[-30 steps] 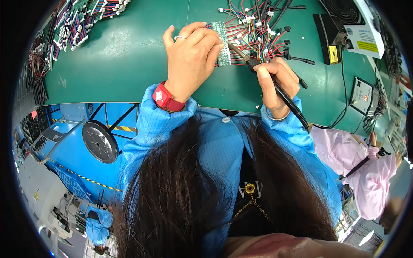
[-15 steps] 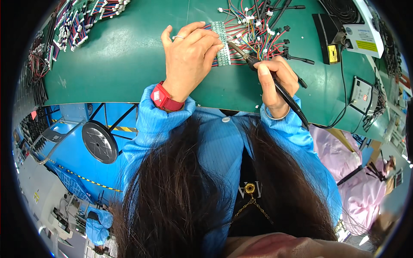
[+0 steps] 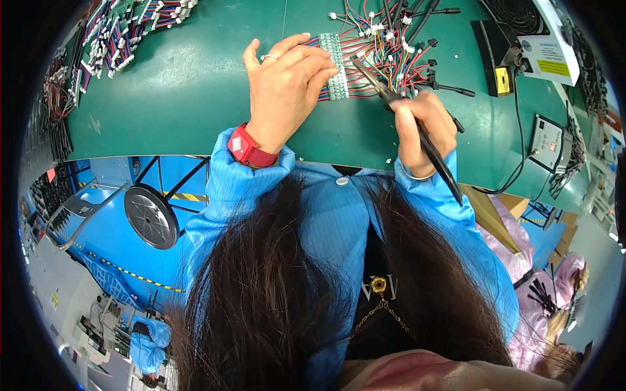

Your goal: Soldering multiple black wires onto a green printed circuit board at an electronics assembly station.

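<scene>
A soldering iron [image 3: 425,138] with a black handle is gripped in my right hand [image 3: 424,127]. Its metal tip hangs over the wires just right of a narrow green circuit board strip [image 3: 338,83], apart from the strip. My left hand [image 3: 285,88] is closed, thumb and forefinger together at the strip's left part; whatever is between them is hidden. Red and blue wires run out beneath this hand. From the strip's right side spread thin coloured wires [image 3: 360,85], leading to a tangle of black cables and white connectors [image 3: 391,39].
Bundles of wired green boards [image 3: 114,42] lie at the far left of the green table [image 3: 189,98]. At the right are a black holder with a yellow label [image 3: 502,81], a white box [image 3: 554,58] and a small control unit [image 3: 548,143]. A round black stool [image 3: 151,215] stands below left.
My right hand has shifted slightly right and down. The iron's tip has drawn back from the strip's edge, and its handle has swung. My left hand stays put.
</scene>
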Tool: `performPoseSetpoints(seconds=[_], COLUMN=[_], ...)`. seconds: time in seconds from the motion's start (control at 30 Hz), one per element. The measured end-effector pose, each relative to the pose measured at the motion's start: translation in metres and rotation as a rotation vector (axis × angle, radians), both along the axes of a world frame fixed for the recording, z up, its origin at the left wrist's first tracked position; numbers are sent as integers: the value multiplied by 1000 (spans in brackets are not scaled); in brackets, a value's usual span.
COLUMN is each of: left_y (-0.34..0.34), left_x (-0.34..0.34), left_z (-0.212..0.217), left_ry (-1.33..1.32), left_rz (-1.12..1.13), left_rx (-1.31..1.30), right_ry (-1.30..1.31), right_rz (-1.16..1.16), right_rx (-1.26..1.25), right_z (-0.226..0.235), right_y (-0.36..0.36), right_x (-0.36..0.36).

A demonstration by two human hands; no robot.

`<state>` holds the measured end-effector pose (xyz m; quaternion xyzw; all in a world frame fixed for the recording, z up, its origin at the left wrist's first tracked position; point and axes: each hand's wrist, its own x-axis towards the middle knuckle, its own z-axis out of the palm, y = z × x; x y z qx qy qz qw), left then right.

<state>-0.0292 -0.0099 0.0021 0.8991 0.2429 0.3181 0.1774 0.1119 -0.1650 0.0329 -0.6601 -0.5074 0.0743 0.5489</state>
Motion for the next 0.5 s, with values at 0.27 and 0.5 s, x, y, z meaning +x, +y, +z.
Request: performPoseSetpoints(seconds=[0.27, 0.5], left_y=[-9, -22], left_x=[-12, -31], left_z=[6, 11], left_ry=[-188, -81], left_rz=[-6, 14], left_rx=[42, -53], right_ry=[-103, -242], right_rz=[-23, -36], right_rx=[256, 220], right_z=[-3, -3], right_y=[-7, -3], right_x=[2, -4])
